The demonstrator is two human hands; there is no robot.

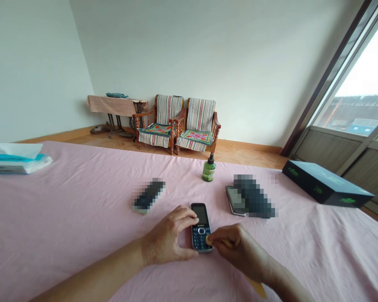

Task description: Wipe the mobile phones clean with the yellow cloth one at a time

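A dark keypad phone (201, 216) lies face up on the pink cloth (91, 201), its small screen toward the far side. My left hand (171, 235) rests around its left side, fingertips on the screen's edge and thumb by the lower left corner. In my right hand (239, 249) is a thin yellowish tool (227, 243), pinched between the fingers. The tool's rounded tip touches the lower right keys of the phone. Part of the tool is hidden by the hand.
A pixelated phone-like object (148, 196) lies to the left. Beyond the phone stands a green bottle (209, 170). Dark, partly pixelated items (253, 197) lie to the right, a black box (327, 182) farther right. Tissues (19, 161) are at the far left.
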